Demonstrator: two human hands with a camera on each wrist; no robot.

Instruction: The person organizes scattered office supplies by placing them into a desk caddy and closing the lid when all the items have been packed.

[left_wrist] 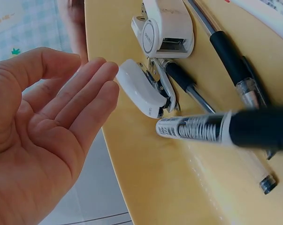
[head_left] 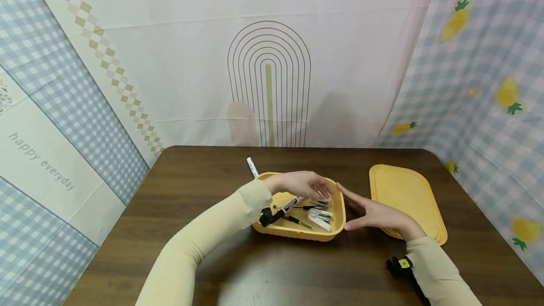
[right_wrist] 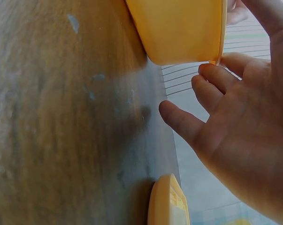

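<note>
A yellow plastic box (head_left: 293, 234) stands on the table with stationery inside. Above its far right part hovers my left hand (head_left: 303, 183), fingers loosely bent; its palm holds nothing in the left wrist view. Beneath lie two small white staplers, one (left_wrist: 172, 26) beside the other (left_wrist: 140, 89). A marker with a black end (left_wrist: 193, 129) and several black-and-clear pens (left_wrist: 228, 56) are also in the box. My right hand (head_left: 376, 212) is spread at the box's right side. In the right wrist view its fingertips reach the rim; whether they press it I cannot tell.
The yellow lid (head_left: 408, 197) lies flat on the brown table (head_left: 204, 164), right of the box. A white marker (head_left: 252, 167) sticks out past the box's far left corner. Patterned cloths (head_left: 361, 37) hang behind the table and along both sides.
</note>
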